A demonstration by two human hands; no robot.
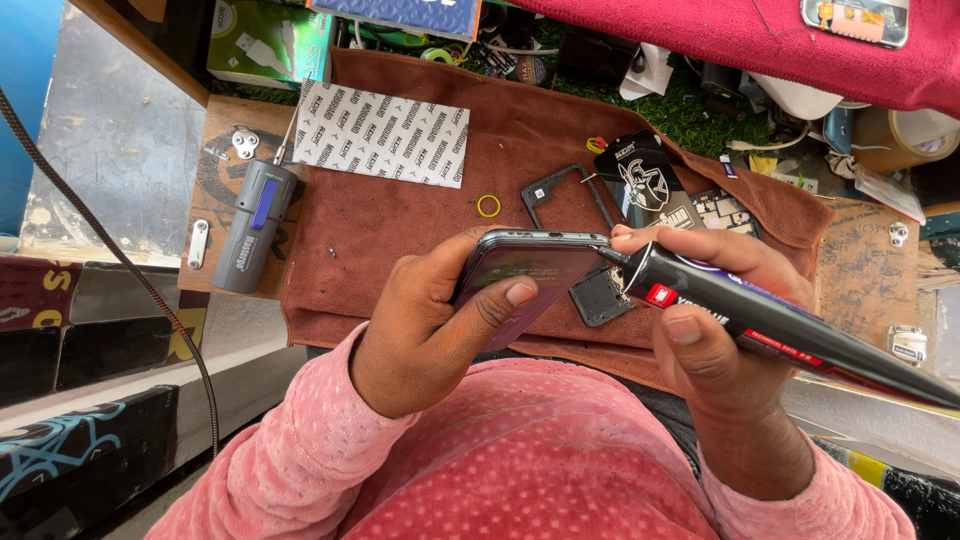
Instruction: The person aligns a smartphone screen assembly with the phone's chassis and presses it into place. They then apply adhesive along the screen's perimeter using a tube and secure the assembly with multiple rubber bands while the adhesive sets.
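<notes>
Left hand (425, 325) grips a phone (525, 275); right hand (715, 320) grasps a black tube (790, 330), red label beside its thumb.

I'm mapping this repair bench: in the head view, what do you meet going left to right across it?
Grey cylindrical tool → small yellow ring → phone in the left hand → black glue tube in the right hand.

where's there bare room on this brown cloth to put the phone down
The brown cloth is bare between the patterned sheet, yellow ring and left hand, and along its left edge by the grey tool. It is crowded right of the black frame.
</notes>
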